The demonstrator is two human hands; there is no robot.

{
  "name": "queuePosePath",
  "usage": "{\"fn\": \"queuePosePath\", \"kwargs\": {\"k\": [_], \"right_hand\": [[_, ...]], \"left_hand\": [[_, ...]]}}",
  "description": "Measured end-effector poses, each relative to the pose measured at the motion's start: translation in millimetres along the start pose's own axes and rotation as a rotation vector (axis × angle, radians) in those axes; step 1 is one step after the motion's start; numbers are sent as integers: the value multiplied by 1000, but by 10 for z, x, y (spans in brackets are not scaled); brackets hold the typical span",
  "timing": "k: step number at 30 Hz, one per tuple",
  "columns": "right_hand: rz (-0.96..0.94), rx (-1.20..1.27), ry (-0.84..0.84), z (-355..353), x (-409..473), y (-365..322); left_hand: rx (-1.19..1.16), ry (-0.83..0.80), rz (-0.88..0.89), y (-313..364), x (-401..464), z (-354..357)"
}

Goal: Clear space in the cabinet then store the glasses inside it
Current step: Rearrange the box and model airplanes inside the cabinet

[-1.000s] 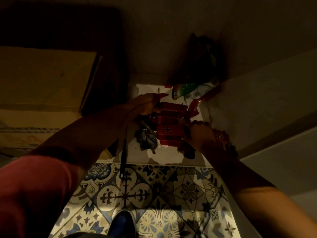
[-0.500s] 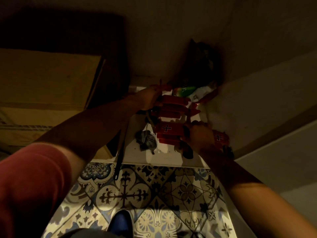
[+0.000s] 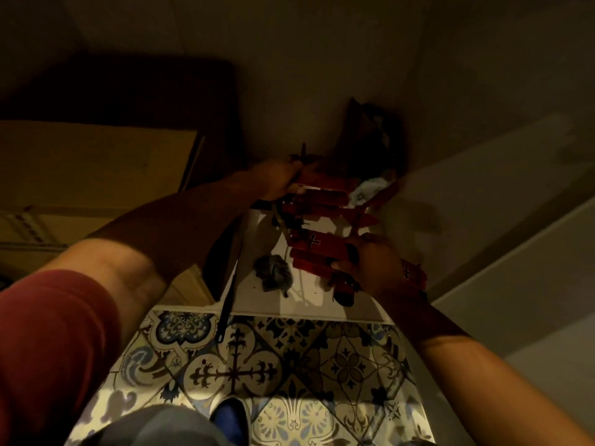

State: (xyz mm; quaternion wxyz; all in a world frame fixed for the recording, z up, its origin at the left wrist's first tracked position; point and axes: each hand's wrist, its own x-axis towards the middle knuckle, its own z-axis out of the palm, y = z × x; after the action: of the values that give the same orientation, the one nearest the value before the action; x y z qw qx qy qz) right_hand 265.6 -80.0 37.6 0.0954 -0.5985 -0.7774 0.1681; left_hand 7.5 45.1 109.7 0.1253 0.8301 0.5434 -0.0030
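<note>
**Red model triplane in both hands**

We are gripping the red model triplane (image 3: 317,220) with both hands: left hand (image 3: 277,180) clasping its front wings, right hand (image 3: 370,265) grasping its tail end, above the white cabinet shelf (image 3: 309,304). No glasses are showing.

Both your arms reach forward and down. Your left hand (image 3: 277,180) curls its fingers closed at the far end; your right hand (image 3: 370,265) is clenched nearer, palm inward, forearm bare.
</note>
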Motion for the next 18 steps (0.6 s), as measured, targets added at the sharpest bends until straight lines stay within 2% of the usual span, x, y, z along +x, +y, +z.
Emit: {"fn": "queuePosePath", "kwargs": {"k": [5, 13, 18], "right_hand": [[14, -29, 2, -236, -148, -102], [-18, -1, 104, -473, -257, -146], [-50, 32, 172, -675, -373, -242]], "left_hand": [[26, 33, -6, 149, -142, -268], [105, 19, -39, 397, -406, -756], [-42, 72, -76, 537, -608, -1059]]}}
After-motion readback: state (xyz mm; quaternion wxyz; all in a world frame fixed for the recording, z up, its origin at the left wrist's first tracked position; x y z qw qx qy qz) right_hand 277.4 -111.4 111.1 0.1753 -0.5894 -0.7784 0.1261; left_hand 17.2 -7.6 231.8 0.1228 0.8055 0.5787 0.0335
